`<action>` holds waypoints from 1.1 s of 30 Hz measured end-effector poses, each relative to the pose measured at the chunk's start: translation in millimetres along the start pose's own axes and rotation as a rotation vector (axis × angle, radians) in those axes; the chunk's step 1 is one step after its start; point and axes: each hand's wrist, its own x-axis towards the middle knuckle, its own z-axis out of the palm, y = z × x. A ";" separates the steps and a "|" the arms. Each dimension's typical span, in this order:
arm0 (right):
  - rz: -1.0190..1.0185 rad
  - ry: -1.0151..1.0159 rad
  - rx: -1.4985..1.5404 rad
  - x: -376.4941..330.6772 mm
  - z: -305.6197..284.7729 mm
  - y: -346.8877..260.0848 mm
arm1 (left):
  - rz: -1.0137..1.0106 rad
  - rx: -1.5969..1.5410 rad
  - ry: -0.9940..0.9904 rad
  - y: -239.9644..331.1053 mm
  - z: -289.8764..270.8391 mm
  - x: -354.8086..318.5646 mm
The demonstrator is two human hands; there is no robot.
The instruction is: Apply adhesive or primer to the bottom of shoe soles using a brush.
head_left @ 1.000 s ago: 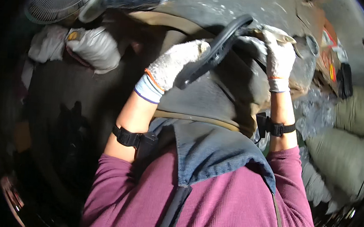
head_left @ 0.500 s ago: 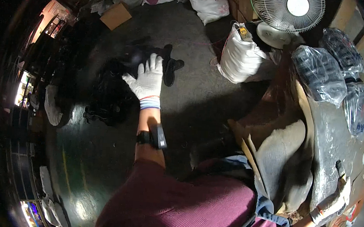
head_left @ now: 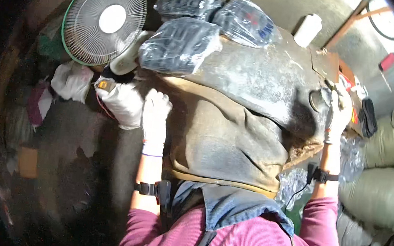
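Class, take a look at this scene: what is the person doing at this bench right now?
A person in a pink top and white work gloves leans over a worn, dusty cloth draped over a bench. The left hand rests on the cloth's left edge; the right hand presses at its far right edge near a round metal piece. Plastic-wrapped dark bundles sit on the far side, with a fan to the left.

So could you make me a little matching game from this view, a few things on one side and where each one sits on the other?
Things:
1. fan
2. plastic-wrapped dark bundles
3. left hand
4. right hand

Places:
A. far right edge of the worn cloth
B. top left, beside the bench
C. left edge of the worn cloth
D. piled at the bench's far end

Pairs: 1-B, 2-D, 3-C, 4-A
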 end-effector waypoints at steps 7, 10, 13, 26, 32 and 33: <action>-0.355 -0.179 -0.709 32.0 -62.9 88.3 | 0.486 0.900 0.280 39.6 45.5 121.6; -0.425 -0.319 -0.793 38.3 -42.0 103.1 | 0.341 1.109 0.288 88.5 -2.7 184.9; -0.496 -0.363 -0.816 33.0 -43.2 91.3 | 0.098 1.031 0.179 72.4 5.0 228.8; -0.171 -0.250 -0.250 34.3 25.6 -30.1 | -0.458 1.125 -0.360 89.8 24.8 271.5; 0.145 -0.523 0.072 0.9 138.3 -58.5 | -0.404 1.214 -0.424 29.5 73.0 214.0; 0.233 -0.533 0.098 -4.6 155.6 -57.4 | -0.400 1.232 -0.453 24.0 83.8 195.0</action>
